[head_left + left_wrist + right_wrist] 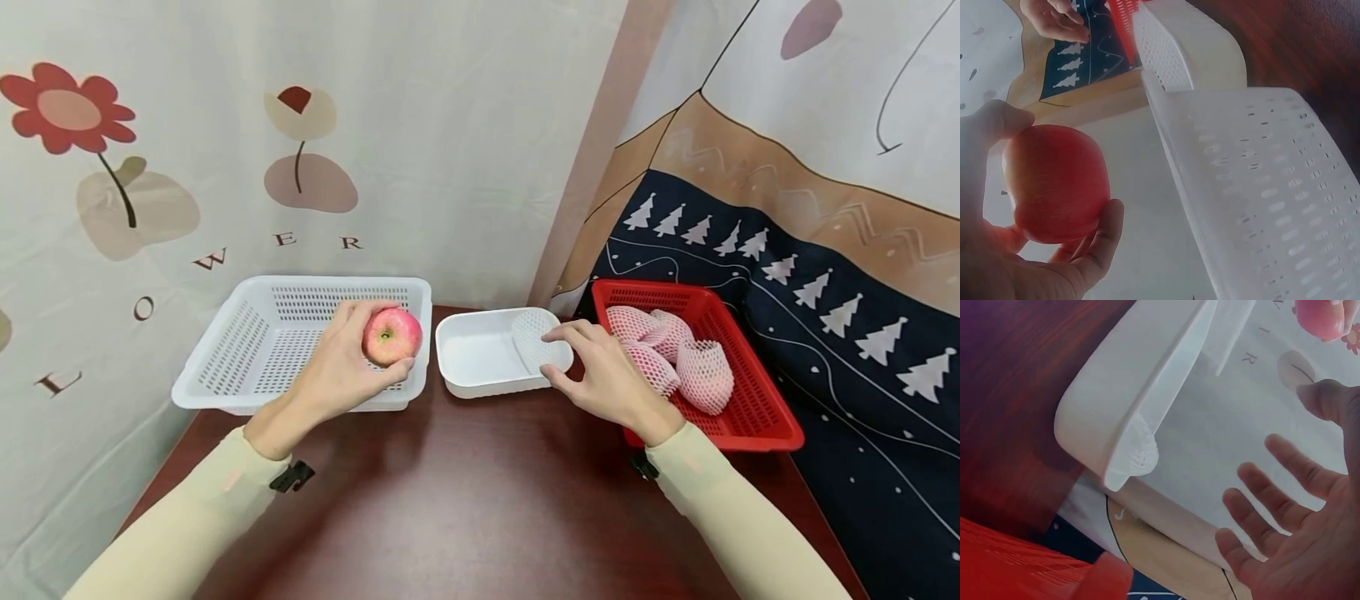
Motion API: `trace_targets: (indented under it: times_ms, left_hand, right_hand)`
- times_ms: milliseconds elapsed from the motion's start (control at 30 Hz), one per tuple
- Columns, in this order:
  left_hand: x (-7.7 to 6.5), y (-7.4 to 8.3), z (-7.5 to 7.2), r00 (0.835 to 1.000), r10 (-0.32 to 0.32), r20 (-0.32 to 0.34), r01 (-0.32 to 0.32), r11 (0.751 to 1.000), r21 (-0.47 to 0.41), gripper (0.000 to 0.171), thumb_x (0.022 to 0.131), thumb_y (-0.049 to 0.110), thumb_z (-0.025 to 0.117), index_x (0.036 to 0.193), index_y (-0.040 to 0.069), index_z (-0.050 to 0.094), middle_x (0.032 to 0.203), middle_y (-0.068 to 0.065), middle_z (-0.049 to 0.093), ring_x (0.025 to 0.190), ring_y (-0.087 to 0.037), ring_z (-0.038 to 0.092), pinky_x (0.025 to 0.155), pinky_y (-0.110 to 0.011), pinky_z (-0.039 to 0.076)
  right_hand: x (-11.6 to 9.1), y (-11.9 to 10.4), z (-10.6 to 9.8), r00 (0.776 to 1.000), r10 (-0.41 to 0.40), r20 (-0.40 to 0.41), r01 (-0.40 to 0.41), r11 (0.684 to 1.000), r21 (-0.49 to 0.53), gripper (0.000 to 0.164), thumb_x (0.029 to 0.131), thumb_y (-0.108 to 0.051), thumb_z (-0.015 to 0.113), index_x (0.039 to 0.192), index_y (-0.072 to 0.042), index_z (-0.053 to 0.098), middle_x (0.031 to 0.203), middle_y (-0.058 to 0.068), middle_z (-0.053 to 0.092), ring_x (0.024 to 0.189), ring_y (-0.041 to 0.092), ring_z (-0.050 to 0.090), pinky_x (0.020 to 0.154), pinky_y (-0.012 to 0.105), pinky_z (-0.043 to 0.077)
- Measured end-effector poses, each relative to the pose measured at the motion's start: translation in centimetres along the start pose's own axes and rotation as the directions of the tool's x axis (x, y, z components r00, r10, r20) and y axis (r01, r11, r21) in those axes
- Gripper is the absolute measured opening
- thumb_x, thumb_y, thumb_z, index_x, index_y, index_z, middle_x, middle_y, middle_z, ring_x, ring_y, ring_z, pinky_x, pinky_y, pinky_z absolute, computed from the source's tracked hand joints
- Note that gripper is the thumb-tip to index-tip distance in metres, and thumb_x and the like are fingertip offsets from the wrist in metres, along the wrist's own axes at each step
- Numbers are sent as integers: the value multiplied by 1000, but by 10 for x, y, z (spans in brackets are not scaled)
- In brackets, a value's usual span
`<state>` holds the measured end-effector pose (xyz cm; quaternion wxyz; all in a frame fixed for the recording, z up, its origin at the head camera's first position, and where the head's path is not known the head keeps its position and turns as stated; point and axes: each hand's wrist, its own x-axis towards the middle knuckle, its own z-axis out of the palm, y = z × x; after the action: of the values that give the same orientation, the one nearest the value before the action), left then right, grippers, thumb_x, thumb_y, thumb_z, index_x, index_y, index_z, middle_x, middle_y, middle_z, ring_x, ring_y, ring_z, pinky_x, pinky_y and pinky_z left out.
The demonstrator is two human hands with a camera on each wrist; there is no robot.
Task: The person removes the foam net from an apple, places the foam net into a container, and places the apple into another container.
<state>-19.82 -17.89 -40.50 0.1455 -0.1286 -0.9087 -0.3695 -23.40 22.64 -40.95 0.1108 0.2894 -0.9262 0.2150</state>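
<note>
My left hand (337, 358) grips a red apple (392, 337) between thumb and fingers, above the right side of a white perforated basket (225, 367). In the left wrist view the apple (1060, 184) is bare, above the level of the basket's rim. My right hand (603, 375) is over the right end of a small white container (480, 387), its fingers spread and nothing held in the right wrist view. A white foam net (528, 333) lies inside that end of the container, partly sticking up above its rim in the right wrist view.
To the right stands a red plastic basket (757, 408) holding several fruits in pink-and-white foam nets (703, 377). All the containers rest on a dark reddish-brown table (480, 500). Behind them hangs a printed curtain (465, 167), and a dark blue tree-patterned cloth (847, 375) hangs at the right.
</note>
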Motion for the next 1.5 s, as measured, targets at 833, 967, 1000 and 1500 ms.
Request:
trace_targets:
  times_ms: [833, 967, 1000, 1500]
  left_hand:
    - [26, -20, -27, 995, -83, 54, 78, 994, 80, 74, 91, 31, 93, 155, 12, 61, 135, -22, 61, 121, -35, 59, 90, -50, 54]
    - [31, -24, -30, 992, -97, 77, 88, 990, 107, 76, 90, 32, 93, 155, 9, 59, 138, -25, 60, 123, -39, 59, 91, -52, 54]
    - [32, -25, -30, 992, -100, 81, 91, 989, 115, 77, 90, 33, 93, 155, 9, 59, 138, -25, 60, 124, -40, 60, 92, -53, 54]
    - [43, -39, -41, 979, -161, 128, 144, 980, 137, 82, 92, 38, 92, 157, 5, 56, 146, -30, 57, 126, -44, 59, 95, -61, 56]
  right_hand:
    - [-16, -11, 14, 987, -160, -7, 159, 985, -70, 45, 103, -32, 87, 143, -15, 77, 149, 12, 74, 138, 35, 71, 116, 58, 62]
    - [-19, -14, 18, 987, -159, 13, 160, 983, -90, 47, 103, -36, 87, 145, -17, 77, 151, 11, 74, 141, 34, 71, 116, 59, 62]
    - [-19, -15, 19, 986, -164, 13, 164, 982, -96, 47, 103, -37, 87, 145, -17, 77, 151, 11, 74, 141, 34, 71, 115, 59, 62]
    - [-26, -29, 33, 969, -247, 16, 247, 962, -118, 49, 104, -37, 86, 147, -17, 75, 149, 9, 75, 141, 31, 71, 113, 55, 62]
